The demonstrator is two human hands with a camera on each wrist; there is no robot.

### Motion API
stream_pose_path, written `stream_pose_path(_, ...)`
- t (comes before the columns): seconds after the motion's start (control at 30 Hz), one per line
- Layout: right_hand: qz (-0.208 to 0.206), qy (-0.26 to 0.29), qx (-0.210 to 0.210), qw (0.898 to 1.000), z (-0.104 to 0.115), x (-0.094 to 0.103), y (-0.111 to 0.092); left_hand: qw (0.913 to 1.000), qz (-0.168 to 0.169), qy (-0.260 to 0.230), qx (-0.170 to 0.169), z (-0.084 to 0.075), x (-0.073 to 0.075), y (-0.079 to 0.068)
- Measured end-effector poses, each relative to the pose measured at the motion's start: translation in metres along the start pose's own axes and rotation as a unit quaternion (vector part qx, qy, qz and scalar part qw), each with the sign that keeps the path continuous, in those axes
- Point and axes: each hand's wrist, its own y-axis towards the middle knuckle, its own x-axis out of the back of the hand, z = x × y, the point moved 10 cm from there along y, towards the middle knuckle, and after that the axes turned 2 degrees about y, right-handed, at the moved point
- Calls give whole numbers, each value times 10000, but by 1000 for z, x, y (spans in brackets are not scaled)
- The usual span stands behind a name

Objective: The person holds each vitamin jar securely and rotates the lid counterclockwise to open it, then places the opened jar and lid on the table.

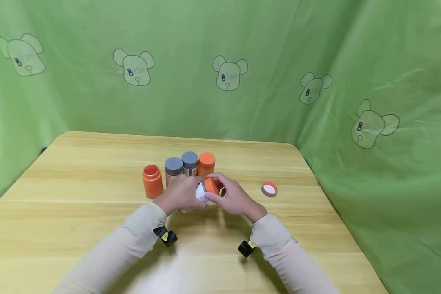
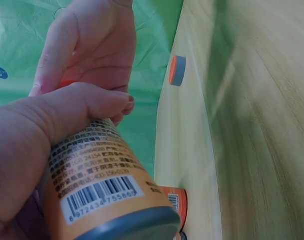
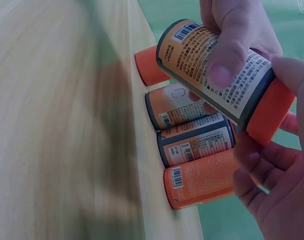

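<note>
My left hand (image 1: 185, 192) grips the label-wrapped body of a dark grey supplement jar (image 3: 206, 65), which is tilted above the table. Its label is orange and white, with a barcode near the base, plain in the left wrist view. On the mouth of this jar sits an orange lid (image 3: 271, 111). The fingers and thumb of my right hand (image 1: 236, 197) hold that lid around its rim. Left of the hands stands a lidless orange jar (image 1: 152, 183), its mouth facing up.
Behind my hands, two grey-lidded jars (image 1: 174, 164) and an orange jar with an orange lid (image 1: 206, 160) stand close together. A loose lid (image 1: 269, 189), grey and orange with a white liner, lies to the right on the wooden table (image 1: 95, 237). Green curtains hang beyond the edges.
</note>
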Motion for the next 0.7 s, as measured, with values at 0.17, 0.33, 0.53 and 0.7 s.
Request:
stream_pose_path(0.17,-72,53,84,9999,2,5,0,9995,-30,-266,170,1,-1,2)
stream_pose_path(0.33,-57,53,91,9999,2,7,-1,9988,-22,-444,223,-1,-1,2)
stream_pose_path(0.53,-40,73,278,9996,3,7,1,9986,-34,-460,258,-1,1,2)
stream_pose_path(0.7,-100,194,408,9989,3,8,0,9993,11,-306,230,-2,0,2)
